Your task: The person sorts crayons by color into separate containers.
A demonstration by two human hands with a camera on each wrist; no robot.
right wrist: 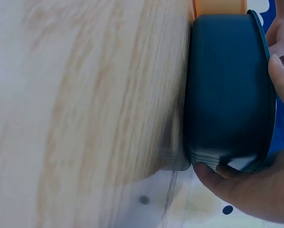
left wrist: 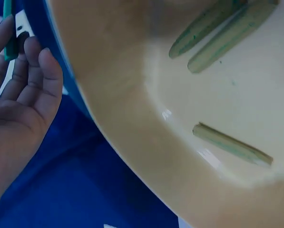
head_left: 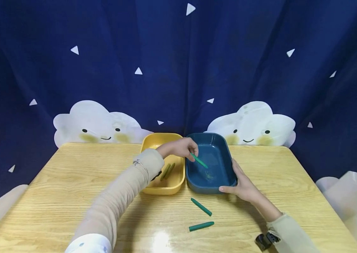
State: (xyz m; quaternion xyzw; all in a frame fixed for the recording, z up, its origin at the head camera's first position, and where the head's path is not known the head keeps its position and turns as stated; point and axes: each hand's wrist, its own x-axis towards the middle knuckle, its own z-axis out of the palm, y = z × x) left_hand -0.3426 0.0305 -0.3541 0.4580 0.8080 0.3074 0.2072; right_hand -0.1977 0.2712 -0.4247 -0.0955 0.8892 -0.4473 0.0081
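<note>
My left hand [head_left: 183, 147] reaches across the yellow bin and pinches a green crayon [head_left: 199, 161] over the left side of the dark blue bin [head_left: 194, 181]. In the left wrist view, the same crayon [left wrist: 9, 35] shows between the fingers, partly cut off by the frame. My right hand [head_left: 244, 183] grips the near right corner of the blue bin, thumb on the rim and fingers along the outer side. Three olive-green crayons [left wrist: 232, 145] lie inside the yellow bin [left wrist: 120, 114]; the sleeve hides part of that bin in the head view.
Two more green crayons, an upper one [head_left: 201, 206] and a lower one [head_left: 201, 226], lie on the wooden table [head_left: 70, 196] in front of the bins. Both bins stand side by side near the back edge, before a dark blue curtain [head_left: 165, 45].
</note>
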